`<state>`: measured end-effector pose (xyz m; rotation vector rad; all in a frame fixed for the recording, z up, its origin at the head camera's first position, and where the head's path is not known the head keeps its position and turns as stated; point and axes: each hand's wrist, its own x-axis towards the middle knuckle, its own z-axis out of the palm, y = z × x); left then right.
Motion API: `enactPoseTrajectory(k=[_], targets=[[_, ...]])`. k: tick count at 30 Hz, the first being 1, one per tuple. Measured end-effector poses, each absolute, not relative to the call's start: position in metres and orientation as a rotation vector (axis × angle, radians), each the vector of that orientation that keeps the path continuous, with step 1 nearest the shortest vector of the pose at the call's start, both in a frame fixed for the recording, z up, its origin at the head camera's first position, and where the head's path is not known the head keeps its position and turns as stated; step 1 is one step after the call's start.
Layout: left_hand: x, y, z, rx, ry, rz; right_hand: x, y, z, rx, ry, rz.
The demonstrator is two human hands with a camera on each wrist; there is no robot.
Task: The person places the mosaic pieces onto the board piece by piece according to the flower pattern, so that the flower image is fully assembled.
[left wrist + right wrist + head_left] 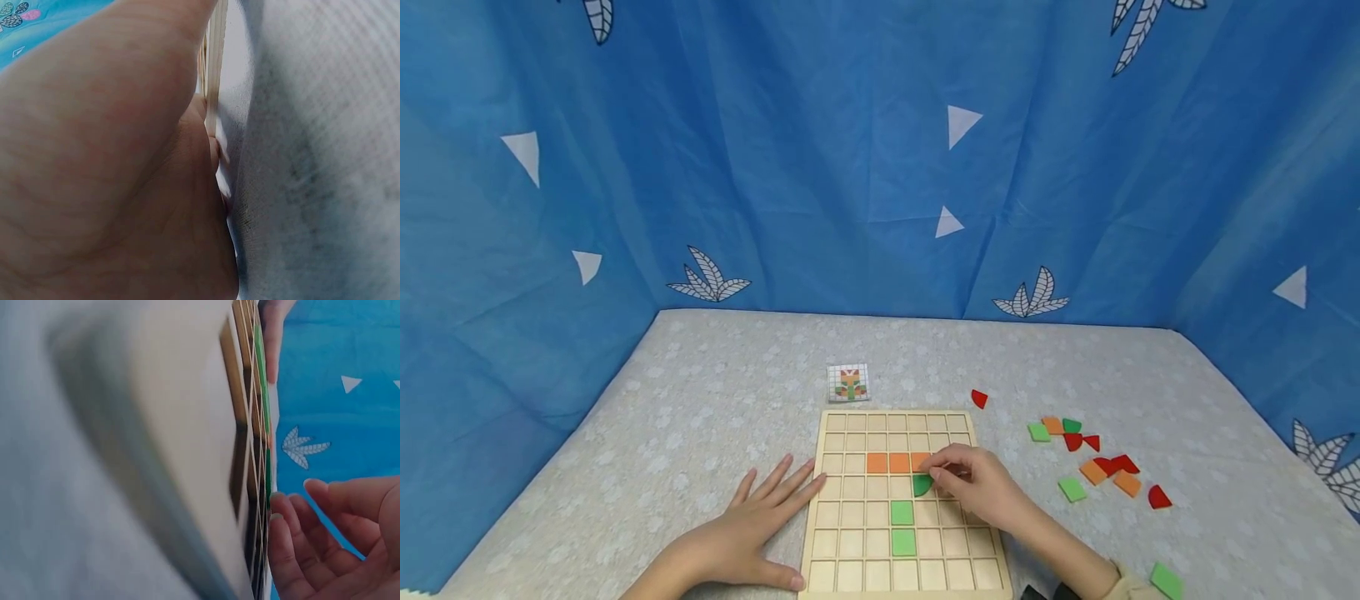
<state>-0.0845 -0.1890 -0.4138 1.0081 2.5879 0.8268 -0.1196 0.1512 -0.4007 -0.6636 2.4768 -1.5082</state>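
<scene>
A wooden grid board (842, 565) lies on the table, with a row of orange square tiles (898, 462), a dark green quarter-circle piece (921, 485) below the row's right end, and light green square tiles (903, 542) lower down. My left hand (737, 533) rests flat beside the board, fingers spread, with fingertips and thumb at its left edge. Over the board, my right hand (981, 487) has bent fingers touching near the dark green piece and the rightmost orange tile. In the right wrist view, the right thumb (331, 490) stands apart from the fingers, with nothing visible between them.
A small pattern card (848, 383) lies behind the board. To the right are scattered loose pieces, including a red quarter-circle (1159, 497), an orange square (1127, 482) and a light green square (1072, 489). Another red piece (979, 399) lies near the board's top right corner.
</scene>
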Motion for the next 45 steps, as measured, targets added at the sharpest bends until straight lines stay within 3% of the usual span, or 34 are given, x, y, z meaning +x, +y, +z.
enactPoseTrajectory(k=[14, 26, 45], targets=[[-0.084, -0.190, -0.413, 0.993, 2.578, 0.819, -0.131, 0.219, -0.373, -0.460, 2.614, -1.510], [-0.084, -0.190, -0.413, 0.977, 2.576, 0.786, -0.131, 0.299, -0.371, -0.527, 2.595, -1.228], [-0.084, -0.189, -0.411, 0.950, 2.574, 0.760, -0.136, 0.324, -0.399, -0.732, 2.431, -1.172]])
